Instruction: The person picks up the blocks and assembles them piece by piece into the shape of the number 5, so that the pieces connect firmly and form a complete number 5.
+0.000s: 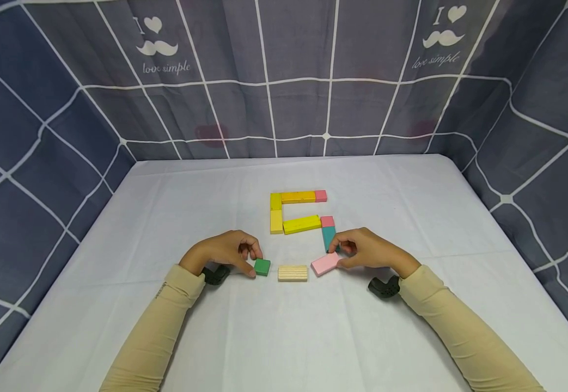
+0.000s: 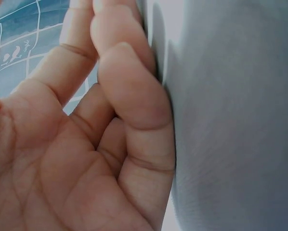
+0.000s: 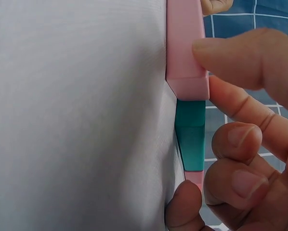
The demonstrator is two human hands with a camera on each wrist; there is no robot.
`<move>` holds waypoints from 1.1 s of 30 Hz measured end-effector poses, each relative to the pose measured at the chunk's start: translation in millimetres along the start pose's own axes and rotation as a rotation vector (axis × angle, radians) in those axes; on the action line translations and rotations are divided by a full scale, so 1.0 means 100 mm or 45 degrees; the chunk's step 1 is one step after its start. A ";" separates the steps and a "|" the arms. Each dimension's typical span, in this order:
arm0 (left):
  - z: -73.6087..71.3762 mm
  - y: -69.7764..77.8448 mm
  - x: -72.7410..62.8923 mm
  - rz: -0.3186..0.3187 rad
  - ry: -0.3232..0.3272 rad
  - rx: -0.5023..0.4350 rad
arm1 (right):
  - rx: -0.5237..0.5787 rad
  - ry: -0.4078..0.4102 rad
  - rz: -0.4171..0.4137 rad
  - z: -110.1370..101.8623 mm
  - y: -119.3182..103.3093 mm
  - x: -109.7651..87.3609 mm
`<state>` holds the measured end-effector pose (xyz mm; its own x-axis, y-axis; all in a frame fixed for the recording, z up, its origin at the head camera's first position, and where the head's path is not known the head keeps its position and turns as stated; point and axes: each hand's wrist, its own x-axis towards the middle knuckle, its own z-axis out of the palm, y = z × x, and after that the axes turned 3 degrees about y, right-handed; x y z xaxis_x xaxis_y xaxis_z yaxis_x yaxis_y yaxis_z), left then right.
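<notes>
On the white cloth, my left hand (image 1: 226,250) holds a small green block (image 1: 262,267) between thumb and index finger at its left end. That block is hidden in the left wrist view, where the other fingers curl low against the cloth. My right hand (image 1: 371,251) pinches a pink block (image 1: 325,264) by its right end, thumb on one side and index finger on the other. The pink block lies slanted close to the near end of a teal block (image 1: 328,235). Between the two hands sits a ridged pale wooden block (image 1: 292,273).
Beyond the hands, yellow blocks (image 1: 302,224) and small pink blocks (image 1: 327,221) continue the line from the teal block into an angular figure, ending at another small pink block (image 1: 320,196). Dark gridded cloth walls (image 1: 293,117) surround the table's back and sides.
</notes>
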<state>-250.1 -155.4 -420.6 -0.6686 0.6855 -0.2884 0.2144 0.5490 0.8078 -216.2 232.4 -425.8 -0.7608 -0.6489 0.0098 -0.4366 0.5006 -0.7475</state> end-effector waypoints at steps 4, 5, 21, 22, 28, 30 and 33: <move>0.00 0.00 0.00 -0.001 0.000 0.004 | -0.004 0.002 0.002 0.00 0.00 0.00; 0.00 0.00 0.00 0.000 0.001 0.005 | -0.006 0.003 0.003 0.00 0.01 0.00; 0.00 -0.01 0.01 -0.008 0.001 -0.001 | -0.014 0.008 -0.004 0.00 0.01 0.01; 0.00 -0.01 0.01 -0.007 0.001 -0.003 | -0.014 0.008 -0.004 0.00 0.01 0.01; 0.00 -0.01 0.01 -0.012 0.002 -0.003 | -0.013 0.008 0.004 0.00 0.02 0.01; 0.00 -0.01 0.00 -0.013 0.002 -0.004 | -0.014 0.008 0.007 0.00 0.02 0.01; 0.00 0.00 0.00 -0.010 0.001 -0.006 | -0.019 0.009 0.011 0.00 0.01 0.00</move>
<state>-250.2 -155.3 -421.2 -0.6707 0.6807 -0.2946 0.2057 0.5523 0.8079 -217.2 233.0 -426.3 -0.7681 -0.6403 0.0079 -0.4370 0.5150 -0.7375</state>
